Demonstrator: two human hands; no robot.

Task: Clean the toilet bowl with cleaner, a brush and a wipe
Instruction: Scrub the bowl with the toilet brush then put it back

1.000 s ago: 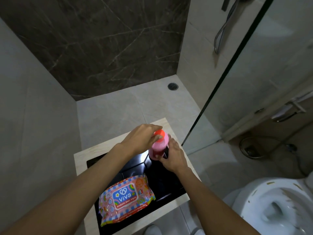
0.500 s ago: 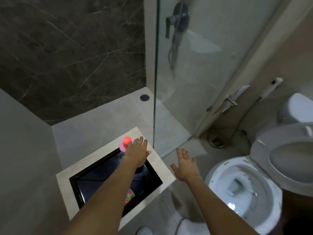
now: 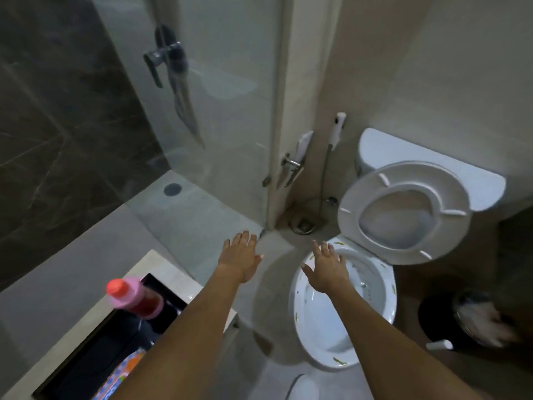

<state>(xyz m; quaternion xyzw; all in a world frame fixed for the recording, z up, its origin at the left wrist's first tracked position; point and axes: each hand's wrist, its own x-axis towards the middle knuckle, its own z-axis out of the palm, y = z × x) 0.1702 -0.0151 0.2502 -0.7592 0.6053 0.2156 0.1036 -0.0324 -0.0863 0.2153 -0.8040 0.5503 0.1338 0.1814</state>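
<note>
At the bottom edge, the wipes pack [image 3: 121,382] is mostly hidden by the left forearm; only a colourful corner is seen, lying in the black tray [image 3: 86,356] of a pale stand [image 3: 161,264]. A white object [image 3: 302,388] at the bottom edge is cut off and cannot be identified. The cleaner bottle [image 3: 134,298], pink with a red cap, is seen upright at the tray's far corner, blurred. The left hand [image 3: 240,259] is held out over the floor with fingers spread, grasping nothing. The right hand [image 3: 326,272] is spread flat above the near-left rim of the toilet bowl [image 3: 386,295], also empty; dark flecks are seen on the rim. A dark bin [image 3: 450,316] to the right is blurred. Beyond, the seat [image 3: 403,212] is raised against the cistern [image 3: 383,151]. A spray hose [image 3: 337,131] is hung on the beige wall beside a glass shower screen [image 3: 202,111].
</note>
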